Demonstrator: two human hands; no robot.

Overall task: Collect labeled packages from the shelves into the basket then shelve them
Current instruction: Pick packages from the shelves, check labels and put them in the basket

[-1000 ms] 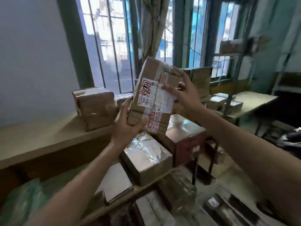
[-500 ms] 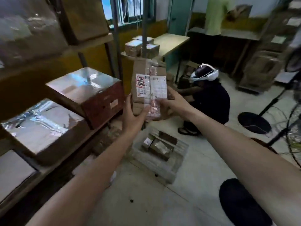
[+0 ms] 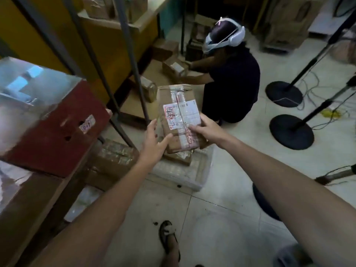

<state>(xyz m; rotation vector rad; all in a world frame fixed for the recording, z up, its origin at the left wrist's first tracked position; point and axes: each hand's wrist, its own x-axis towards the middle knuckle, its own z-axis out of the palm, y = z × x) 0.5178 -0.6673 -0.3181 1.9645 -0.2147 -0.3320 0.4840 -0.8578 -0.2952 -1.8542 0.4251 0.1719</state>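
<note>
Above the basket on the floor, the package is now held low, whereas a second ago it was raised near the window shelf; it has been carried away from the shelves and lowered, so the collecting of this package is judged almost done, with only the setting down left. It is gripped at its near end from both sides: the left hand is curled round the left edge, thumb on top; the right hand pinches the right edge, thumb on the label; the package reaches away from both hands, label up, just over a smaller box in the basket.
</note>
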